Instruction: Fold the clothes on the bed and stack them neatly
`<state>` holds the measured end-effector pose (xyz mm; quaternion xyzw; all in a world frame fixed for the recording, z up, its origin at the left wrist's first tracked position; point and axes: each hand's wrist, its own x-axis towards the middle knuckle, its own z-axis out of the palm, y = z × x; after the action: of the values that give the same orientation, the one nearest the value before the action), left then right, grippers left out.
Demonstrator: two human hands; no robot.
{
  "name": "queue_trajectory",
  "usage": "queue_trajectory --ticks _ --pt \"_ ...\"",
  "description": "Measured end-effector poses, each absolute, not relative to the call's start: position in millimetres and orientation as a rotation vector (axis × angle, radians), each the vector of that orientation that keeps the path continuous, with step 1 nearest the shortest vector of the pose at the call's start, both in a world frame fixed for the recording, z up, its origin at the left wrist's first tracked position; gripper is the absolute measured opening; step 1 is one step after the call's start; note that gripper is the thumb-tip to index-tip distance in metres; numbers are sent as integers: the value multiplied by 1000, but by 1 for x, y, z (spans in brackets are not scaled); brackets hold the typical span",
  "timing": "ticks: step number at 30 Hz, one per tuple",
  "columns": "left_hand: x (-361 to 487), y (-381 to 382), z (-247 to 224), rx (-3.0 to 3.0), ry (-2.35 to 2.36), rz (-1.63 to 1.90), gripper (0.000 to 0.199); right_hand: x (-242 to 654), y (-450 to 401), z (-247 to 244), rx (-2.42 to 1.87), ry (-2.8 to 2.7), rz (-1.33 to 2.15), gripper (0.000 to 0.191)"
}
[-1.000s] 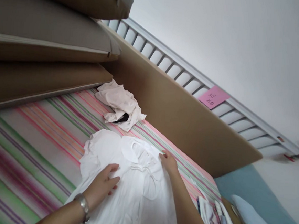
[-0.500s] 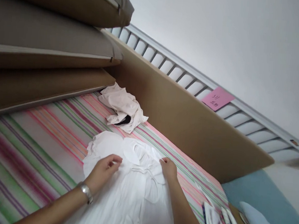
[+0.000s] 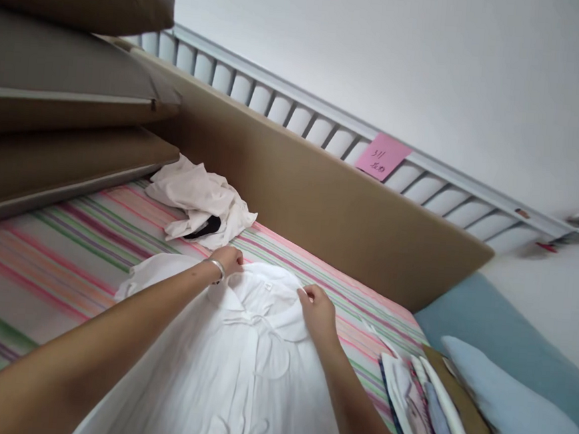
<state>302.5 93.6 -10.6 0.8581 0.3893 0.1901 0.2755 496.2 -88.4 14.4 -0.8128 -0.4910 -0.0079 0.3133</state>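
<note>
A white dress (image 3: 227, 366) with a wide collar and small bows down its front lies spread on the striped sheet, its neckline at the far end. My left hand (image 3: 228, 259), a silver bracelet at its wrist, pinches the left side of the neckline. The right side of the collar is pinched between the thumb and fingers of my right hand (image 3: 316, 306). Beyond the dress, a crumpled off-white garment (image 3: 203, 200) with a black patch rests on the sheet, apart from both hands.
Thick brown-grey cushions (image 3: 71, 66) are stacked at the left. A tan board (image 3: 297, 184) runs along the far side, before a railing bearing a pink note (image 3: 383, 156). Folded clothes (image 3: 423, 401) and a pale blue pillow (image 3: 510, 401) lie at the lower right.
My left hand has moved up and right from above the dress to grip its neckline. The collar now lies more opened out. My right hand still holds its side. The view has shifted right.
</note>
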Motion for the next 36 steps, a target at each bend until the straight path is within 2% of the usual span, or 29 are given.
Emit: queue_trajectory --ticks 8,12,15,22,25,30,36 --pt "261 60 12 2420 758 703 5 488 -99 18 -1894 -1401 6 13" --pt "254 52 26 2535 824 716 7 477 -96 21 -1998 -1287 -141 17" --pt "262 57 26 2592 970 688 17 474 -90 20 -2195 -1236 -236 16" --pt "305 79 1 2634 1208 560 27 489 -49 -1 -2625 -1190 -255 26" --pt "307 70 -12 2618 1230 573 36 490 -42 -13 -2620 -1173 -206 34" --pt "281 25 -43 2724 1066 652 54 465 -73 -32 -2388 -1372 -311 55" --pt "291 13 -79 2723 984 353 68 447 -81 -71 -2586 -1547 -133 60"
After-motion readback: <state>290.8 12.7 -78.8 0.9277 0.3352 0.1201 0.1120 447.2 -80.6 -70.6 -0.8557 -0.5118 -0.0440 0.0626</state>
